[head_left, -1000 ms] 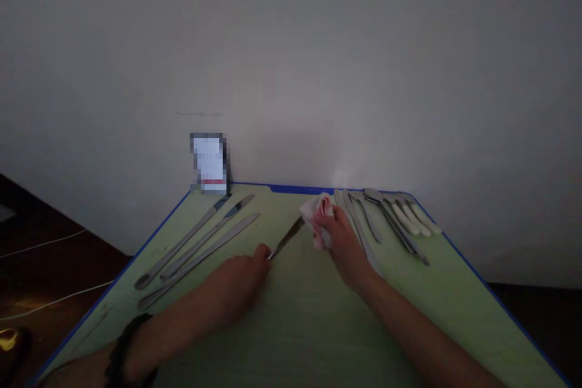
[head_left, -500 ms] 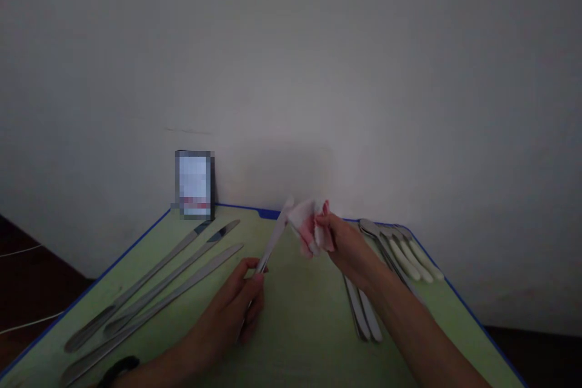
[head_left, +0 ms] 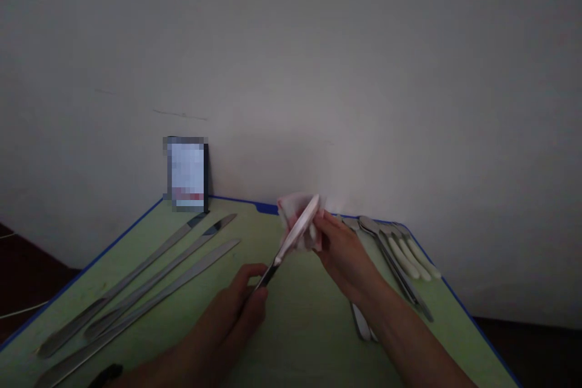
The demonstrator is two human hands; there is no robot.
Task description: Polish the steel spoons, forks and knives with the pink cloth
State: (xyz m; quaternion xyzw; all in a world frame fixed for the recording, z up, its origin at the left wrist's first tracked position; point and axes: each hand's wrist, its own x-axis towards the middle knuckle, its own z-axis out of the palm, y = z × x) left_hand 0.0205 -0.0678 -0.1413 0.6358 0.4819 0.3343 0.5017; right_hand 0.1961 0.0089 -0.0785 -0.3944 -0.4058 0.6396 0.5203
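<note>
My left hand (head_left: pixel 234 309) is closed on the handle of a table knife (head_left: pixel 291 239), whose blade slants up and to the right above the green table (head_left: pixel 300 339). My right hand (head_left: pixel 341 248) grips a crumpled pink and white cloth (head_left: pixel 293 215) held against the far side of the blade. Both hands are lifted over the middle of the table.
Three long knives (head_left: pixel 150 282) lie side by side on the left. Several spoons (head_left: pixel 400 251), some white-handled, lie at the right, with more cutlery (head_left: pixel 361 321) partly under my right forearm. A small card (head_left: pixel 186 174) leans on the wall at the back. The table has a blue edge (head_left: pixel 473 321).
The knife has been lifted off the table and tilted up to the right. My right hand has brought the cloth against its blade. The view has shifted slightly.
</note>
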